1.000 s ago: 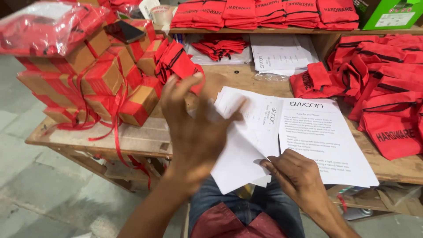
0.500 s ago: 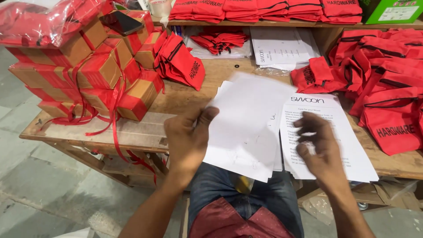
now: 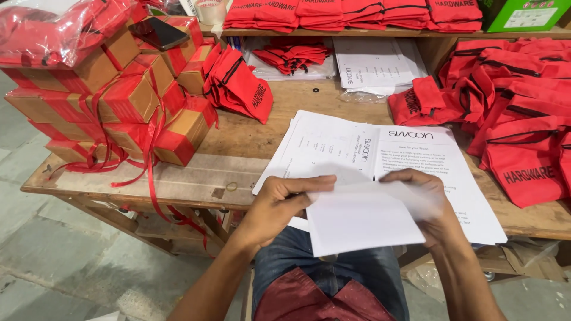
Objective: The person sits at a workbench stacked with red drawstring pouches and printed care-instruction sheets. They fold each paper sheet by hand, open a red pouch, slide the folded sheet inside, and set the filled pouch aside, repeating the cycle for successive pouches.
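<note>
Head view shows me both hands closed on one white sheet of paper (image 3: 363, 223), held just above the near edge of the wooden table (image 3: 196, 184) and over my lap. My left hand (image 3: 279, 205) pinches the sheet's left edge, thumb on top and fingers curled beneath. My right hand (image 3: 425, 202) grips the upper right part, fingers bent over the top edge; it is blurred, so I cannot tell the exact pinch. I judge the sheet very light, thin and floppy: it bows between the two grips and would crease easily, so the edges or corners are the places to hold, lightly, with both hands. Behind it, more printed sheets (image 3: 357, 148) lie flat on the table. Red cloth pouches (image 3: 523, 119) are heaped to the right, and ribbon-tied red and brown boxes (image 3: 125, 101) are stacked at left.
</note>
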